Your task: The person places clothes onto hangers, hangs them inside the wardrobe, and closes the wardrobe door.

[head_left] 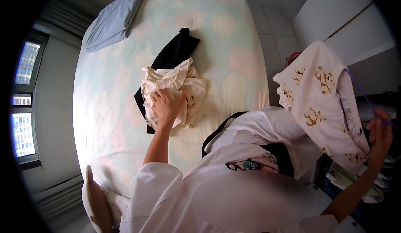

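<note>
On the bed, my left hand [166, 104] presses into a crumpled cream garment [190, 84] with a small brown print, its fingers curled into the cloth. Under that garment lies a black garment [175, 51], sticking out at the top and along the left. Out to the right, my right hand [380, 134] is closed around a thin purple hanger [362, 90], partly hidden by cloth. From the hanger hangs a cream garment with brown animal figures [313, 91] and a ruffled edge. It is spread out beside the bed, over my lap's right side.
A folded blue-grey cloth [115, 22] lies at the bed's far left corner. The bed [234, 36] has a pastel floral cover. White cabinets [338, 11] stand to the right, with stacked clothes [378, 183] below my right arm. A window [25, 99] is at the left.
</note>
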`<state>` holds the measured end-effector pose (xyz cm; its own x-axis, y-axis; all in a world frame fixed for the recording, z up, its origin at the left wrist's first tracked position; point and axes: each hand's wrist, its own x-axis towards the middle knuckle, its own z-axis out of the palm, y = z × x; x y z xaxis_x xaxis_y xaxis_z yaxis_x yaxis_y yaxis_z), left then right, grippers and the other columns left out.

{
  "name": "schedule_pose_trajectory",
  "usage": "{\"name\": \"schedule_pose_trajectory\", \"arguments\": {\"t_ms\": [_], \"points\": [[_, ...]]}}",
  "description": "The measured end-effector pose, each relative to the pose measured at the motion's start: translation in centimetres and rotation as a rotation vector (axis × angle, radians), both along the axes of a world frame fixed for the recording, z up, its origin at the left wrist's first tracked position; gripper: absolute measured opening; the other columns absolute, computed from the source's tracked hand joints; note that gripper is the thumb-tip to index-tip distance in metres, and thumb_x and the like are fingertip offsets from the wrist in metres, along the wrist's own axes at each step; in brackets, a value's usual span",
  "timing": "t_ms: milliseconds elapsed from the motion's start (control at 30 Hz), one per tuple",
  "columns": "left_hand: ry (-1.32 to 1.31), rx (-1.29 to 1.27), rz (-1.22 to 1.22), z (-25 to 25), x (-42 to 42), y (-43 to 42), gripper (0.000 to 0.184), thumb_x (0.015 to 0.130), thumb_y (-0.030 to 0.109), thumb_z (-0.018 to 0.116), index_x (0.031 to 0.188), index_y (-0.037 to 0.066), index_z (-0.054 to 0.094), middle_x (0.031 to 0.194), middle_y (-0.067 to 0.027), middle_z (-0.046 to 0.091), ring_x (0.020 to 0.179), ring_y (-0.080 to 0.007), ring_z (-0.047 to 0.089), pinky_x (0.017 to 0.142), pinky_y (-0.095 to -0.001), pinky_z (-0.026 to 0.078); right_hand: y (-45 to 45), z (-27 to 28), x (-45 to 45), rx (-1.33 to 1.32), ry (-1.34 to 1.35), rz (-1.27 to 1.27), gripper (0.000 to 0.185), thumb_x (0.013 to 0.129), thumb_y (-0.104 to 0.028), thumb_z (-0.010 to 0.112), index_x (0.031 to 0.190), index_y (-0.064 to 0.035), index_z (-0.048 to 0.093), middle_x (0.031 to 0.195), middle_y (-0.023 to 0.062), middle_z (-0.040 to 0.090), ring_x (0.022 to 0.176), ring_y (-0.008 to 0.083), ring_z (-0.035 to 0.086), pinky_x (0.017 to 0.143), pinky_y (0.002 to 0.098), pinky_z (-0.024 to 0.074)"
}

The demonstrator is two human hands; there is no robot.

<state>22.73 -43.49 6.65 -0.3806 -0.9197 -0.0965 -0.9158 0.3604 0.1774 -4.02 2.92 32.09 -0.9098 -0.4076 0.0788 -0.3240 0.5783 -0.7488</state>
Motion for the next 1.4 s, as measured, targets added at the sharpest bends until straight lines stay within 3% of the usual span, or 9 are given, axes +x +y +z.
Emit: {"name": "schedule_pose_trajectory", "arguments": {"t_ms": [233, 300, 433, 733, 767, 867, 1167, 1200, 1400], "points": [[-0.080, -0.093, -0.322, 1.3, -3.9, -5.7, 0.022, 0.077, 0.023, 0.051, 0.091, 0.008, 0.060, 0.101, -0.0163, 0.057, 0.102, -0.0331, 0.049, 0.081, -0.0458, 0.039, -1.1, -1.0, 0.9, 0.028, -0.062, -0.032, 0.023, 0.089, -0.018, 0.046, 0.107, -0.0045, 0.050, 0.067, -0.0010, 0.050, 0.049, 0.0002, 0.028, 0.044, 0.0153, 0.0212], [0.221, 0.106, -0.397, 2.0, -5.7, -8.3, 0.023, 0.078, 0.025, 0.051, 0.086, 0.004, 0.057, 0.073, -0.0183, 0.058, 0.070, -0.0317, 0.058, 0.065, -0.0392, 0.044, -0.9, -1.2, 0.9, 0.002, -0.095, -0.071, 0.022, 0.088, -0.018, 0.046, 0.106, -0.0048, 0.050, 0.067, -0.0012, 0.050, 0.049, 0.0002, 0.029, 0.045, 0.0154, 0.0213], [0.654, 0.531, -0.410, 8.7, -12.8, -8.2, 0.025, 0.088, 0.024, 0.049, 0.081, 0.001, 0.058, 0.068, 0.0021, 0.053, 0.059, -0.0070, 0.044, 0.054, -0.0230, 0.038, -0.1, -2.7, 0.9, -0.001, -0.075, -0.088, 0.022, 0.088, -0.016, 0.044, 0.104, -0.0041, 0.052, 0.067, -0.0005, 0.049, 0.052, 0.0011, 0.031, 0.047, 0.0163, 0.0222], [0.950, 1.118, -0.829, 23.5, -27.4, 0.7, 0.022, 0.088, 0.022, 0.050, 0.095, 0.003, 0.058, 0.070, -0.0021, 0.060, 0.047, -0.0025, 0.052, 0.038, -0.0130, 0.038, -0.3, -3.8, 2.4, -0.223, -0.145, -0.313, 0.019, 0.087, -0.010, 0.046, 0.103, -0.0043, 0.054, 0.069, -0.0007, 0.050, 0.049, -0.0006, 0.027, 0.043, 0.0143, 0.0188], [0.870, 1.299, -1.017, 24.9, -29.0, 0.3, 0.024, 0.090, 0.022, 0.047, 0.103, 0.003, 0.055, 0.076, -0.0021, 0.061, 0.055, -0.0067, 0.056, 0.047, -0.0217, 0.046, -0.5, -3.6, 2.6, -0.218, -0.128, -0.343, 0.019, 0.087, -0.010, 0.046, 0.103, -0.0043, 0.054, 0.069, -0.0007, 0.050, 0.049, -0.0006, 0.027, 0.043, 0.0143, 0.0188], [1.100, 1.073, -0.963, 25.6, -31.7, 0.4, 0.025, 0.091, 0.022, 0.047, 0.101, 0.001, 0.055, 0.079, -0.0044, 0.060, 0.055, -0.0045, 0.053, 0.041, -0.0129, 0.040, -1.0, -2.9, 2.6, -0.247, -0.175, -0.356, 0.016, 0.087, -0.009, 0.046, 0.099, -0.0048, 0.056, 0.069, -0.0007, 0.050, 0.048, -0.0003, 0.027, 0.042, 0.0148, 0.0189], [1.163, 1.510, -1.037, 26.4, -32.4, 0.2, 0.033, 0.092, 0.020, 0.039, 0.119, 0.002, 0.046, 0.113, -0.0094, 0.053, 0.106, -0.0176, 0.051, 0.085, -0.0287, 0.046, -1.8, -1.8, 3.9, -0.337, -0.260, -0.417, 0.014, 0.084, -0.010, 0.051, 0.096, -0.0048, 0.056, 0.072, -0.0017, 0.051, 0.053, -0.0011, 0.032, 0.044, 0.0146, 0.0216], [1.300, 1.570, -0.949, 26.8, -31.2, 4.5, 0.030, 0.089, 0.023, 0.049, 0.106, -0.001, 0.051, 0.089, -0.0155, 0.061, 0.080, -0.0254, 0.061, 0.072, -0.0307, 0.052, -1.9, -1.7, 4.0, -0.337, -0.281, -0.410, 0.015, 0.083, -0.009, 0.053, 0.097, -0.0048, 0.056, 0.073, -0.0017, 0.051, 0.055, -0.0010, 0.034, 0.045, 0.0143, 0.0240], [0.919, 1.875, -1.189, 27.9, -31.0, 14.6, 0.026, 0.091, 0.021, 0.044, 0.100, 0.000, 0.058, 0.094, -0.0132, 0.062, 0.087, -0.0183, 0.060, 0.078, -0.0274, 0.050, -6.1, -0.5, 4.3, -0.482, -0.215, -0.254, 0.035, 0.068, -0.001, 0.068, 0.101, -0.0007, 0.055, 0.081, -0.0001, 0.049, 0.065, 0.0041, 0.046, 0.057, 0.0149, 0.0375]]}}
